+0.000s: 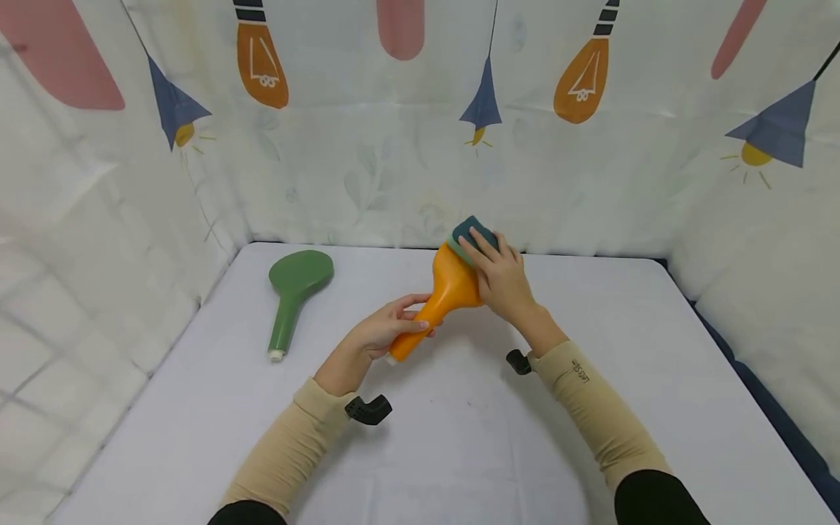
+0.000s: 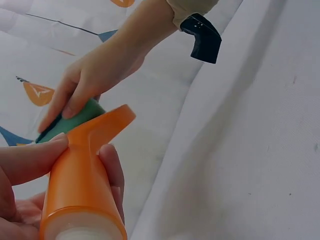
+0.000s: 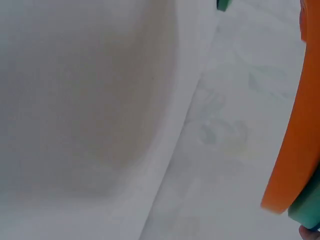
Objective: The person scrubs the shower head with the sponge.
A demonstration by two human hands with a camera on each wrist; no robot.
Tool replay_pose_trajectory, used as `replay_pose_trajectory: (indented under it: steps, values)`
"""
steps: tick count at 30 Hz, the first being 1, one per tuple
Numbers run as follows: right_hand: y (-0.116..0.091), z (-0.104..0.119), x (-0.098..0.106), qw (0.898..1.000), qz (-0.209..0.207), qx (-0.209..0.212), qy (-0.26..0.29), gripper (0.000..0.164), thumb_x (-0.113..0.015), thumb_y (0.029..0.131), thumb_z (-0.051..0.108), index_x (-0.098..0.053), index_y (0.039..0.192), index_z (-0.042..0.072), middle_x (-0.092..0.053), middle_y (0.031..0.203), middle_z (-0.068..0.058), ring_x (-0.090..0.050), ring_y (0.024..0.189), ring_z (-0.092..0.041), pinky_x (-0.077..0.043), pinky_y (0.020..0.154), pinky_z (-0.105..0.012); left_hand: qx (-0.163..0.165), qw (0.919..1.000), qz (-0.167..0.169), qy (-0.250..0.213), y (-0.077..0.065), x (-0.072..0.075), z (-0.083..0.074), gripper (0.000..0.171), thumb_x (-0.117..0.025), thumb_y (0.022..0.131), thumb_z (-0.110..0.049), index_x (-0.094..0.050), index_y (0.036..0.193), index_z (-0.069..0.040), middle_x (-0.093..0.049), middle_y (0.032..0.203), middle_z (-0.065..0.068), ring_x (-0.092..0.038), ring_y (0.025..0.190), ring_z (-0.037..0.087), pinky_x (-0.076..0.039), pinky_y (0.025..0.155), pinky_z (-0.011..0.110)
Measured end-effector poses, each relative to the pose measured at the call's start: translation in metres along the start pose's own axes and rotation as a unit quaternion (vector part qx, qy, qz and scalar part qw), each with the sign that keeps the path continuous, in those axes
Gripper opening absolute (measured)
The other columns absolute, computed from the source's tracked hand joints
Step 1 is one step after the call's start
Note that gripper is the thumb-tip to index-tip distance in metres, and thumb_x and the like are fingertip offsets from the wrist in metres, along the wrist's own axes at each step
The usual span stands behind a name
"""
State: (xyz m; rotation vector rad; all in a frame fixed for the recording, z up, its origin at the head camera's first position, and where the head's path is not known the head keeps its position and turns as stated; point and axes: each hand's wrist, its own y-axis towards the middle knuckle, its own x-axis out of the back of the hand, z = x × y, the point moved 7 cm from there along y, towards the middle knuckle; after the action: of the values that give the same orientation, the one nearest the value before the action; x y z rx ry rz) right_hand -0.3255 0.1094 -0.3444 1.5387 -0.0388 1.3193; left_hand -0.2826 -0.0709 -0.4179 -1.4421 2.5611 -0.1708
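An orange handheld shower head (image 1: pixel 453 281) is held tilted above the table, its broad head up and its handle toward the lower left. My left hand (image 1: pixel 382 329) grips the handle, thumb on one side and fingers around the other; the pale handle end (image 2: pixel 86 231) faces the left wrist camera. In my right hand (image 1: pixel 507 284) is a two-tone green sponge (image 1: pixel 474 235), fingers spread over its dark side. Its lighter side lies against the rounded back of the head. The right wrist view catches the shower head (image 3: pixel 294 145) edge-on, with the sponge (image 3: pixel 307 205) against it.
A green shower head (image 1: pixel 298 281) lies on the left of the white table (image 1: pixel 590 415), its handle toward me. Printed curtains (image 1: pixel 407 160) hang close behind the table's back edge and along both sides. Black camera mounts (image 1: pixel 369 410) stick out from both wrists.
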Motion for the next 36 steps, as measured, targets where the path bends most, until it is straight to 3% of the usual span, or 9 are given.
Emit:
replay_pose_trajectory:
  steps: [2, 5, 13, 16, 23, 26, 28, 33, 36]
  values:
    - [-0.003, -0.012, 0.004, 1.0, -0.005, -0.029, 0.007, 0.046, -0.056, 0.102, 0.002, -0.057, 0.147, 0.01, -0.049, 0.153, -0.016, -0.038, 0.136, -0.059, -0.034, 0.106, -0.069, -0.003, 0.9999, 0.0, -0.01, 0.0, 0.001, 0.0, 0.058, -0.052, 0.105, -0.001, -0.028, 0.159, -0.001, -0.049, 0.143, 0.036, -0.066, 0.103, 0.025, -0.048, 0.09, 0.029]
    - [-0.006, -0.015, 0.006, 1.0, 0.004, -0.026, 0.008, 0.046, -0.055, 0.102, 0.002, -0.056, 0.148, 0.009, -0.047, 0.154, -0.017, -0.036, 0.138, -0.059, -0.033, 0.107, -0.07, -0.006, 0.9999, -0.002, -0.016, -0.001, 0.003, 0.0, 0.058, -0.052, 0.105, -0.002, -0.029, 0.159, -0.002, -0.052, 0.141, 0.034, -0.066, 0.104, 0.026, -0.047, 0.09, 0.03]
    - [-0.007, 0.023, 0.004, 0.991, 0.04, 0.129, -0.017, 0.055, -0.065, 0.095, -0.003, -0.056, 0.146, 0.013, -0.047, 0.155, -0.015, -0.036, 0.139, -0.055, -0.037, 0.103, -0.07, -0.016, 0.9996, 0.0, -0.022, -0.001, 0.006, -0.001, 0.059, -0.051, 0.105, -0.004, -0.027, 0.159, -0.002, -0.049, 0.144, 0.036, -0.066, 0.099, 0.021, -0.046, 0.09, 0.032]
    - [-0.007, 0.027, 0.006, 0.987, 0.046, 0.151, -0.021, 0.058, -0.067, 0.092, -0.005, -0.056, 0.146, 0.014, -0.048, 0.154, -0.014, -0.036, 0.139, -0.055, -0.038, 0.101, -0.069, -0.016, 0.9996, -0.001, -0.024, 0.0, 0.005, -0.002, 0.059, -0.051, 0.105, -0.004, -0.027, 0.159, -0.002, -0.052, 0.142, 0.034, -0.066, 0.097, 0.019, -0.046, 0.09, 0.031]
    - [-0.005, -0.001, 0.012, 0.999, -0.002, 0.035, 0.012, 0.046, -0.057, 0.101, 0.0, -0.056, 0.147, 0.008, -0.047, 0.154, -0.017, -0.036, 0.139, -0.056, -0.034, 0.107, -0.068, -0.018, 0.9991, -0.007, -0.037, -0.002, 0.004, -0.006, 0.059, -0.052, 0.104, -0.002, -0.03, 0.158, -0.002, -0.066, 0.128, 0.021, -0.067, 0.1, 0.022, -0.047, 0.089, 0.03]
    - [-0.008, -0.003, 0.014, 0.999, -0.022, 0.016, 0.026, 0.046, -0.055, 0.101, -0.001, -0.057, 0.146, 0.007, -0.047, 0.153, -0.018, -0.036, 0.138, -0.057, -0.032, 0.106, -0.071, -0.016, 0.9988, -0.008, -0.046, -0.003, 0.004, -0.005, 0.058, -0.053, 0.104, -0.002, -0.031, 0.158, -0.002, -0.069, 0.124, 0.017, -0.068, 0.1, 0.023, -0.048, 0.089, 0.03]
    - [-0.011, 0.003, 0.013, 0.999, -0.03, 0.036, 0.027, 0.046, -0.056, 0.099, -0.003, -0.058, 0.145, 0.007, -0.049, 0.152, -0.019, -0.037, 0.137, -0.058, -0.033, 0.104, -0.071, -0.017, 0.9987, -0.007, -0.049, -0.003, 0.004, -0.005, 0.058, -0.053, 0.104, -0.002, -0.031, 0.158, -0.002, -0.07, 0.121, 0.014, -0.067, 0.101, 0.024, -0.048, 0.09, 0.03]
    - [-0.019, 0.033, 0.005, 0.992, -0.024, 0.125, -0.002, 0.054, -0.063, 0.091, -0.006, -0.06, 0.143, 0.01, -0.051, 0.151, -0.018, -0.039, 0.135, -0.058, -0.036, 0.102, -0.071, -0.016, 0.9988, -0.005, -0.046, -0.003, 0.003, -0.003, 0.058, -0.051, 0.105, -0.004, -0.029, 0.158, -0.001, -0.057, 0.137, 0.032, -0.067, 0.1, 0.023, -0.048, 0.09, 0.031]
    - [-0.017, 0.04, 0.002, 0.989, -0.015, 0.149, -0.013, 0.056, -0.067, 0.09, -0.006, -0.06, 0.143, 0.012, -0.05, 0.152, -0.017, -0.04, 0.135, -0.057, -0.037, 0.102, -0.072, -0.015, 0.9989, -0.003, -0.044, -0.003, 0.002, -0.002, 0.059, -0.05, 0.105, -0.004, -0.027, 0.159, -0.001, -0.048, 0.144, 0.036, -0.067, 0.098, 0.021, -0.047, 0.09, 0.03]
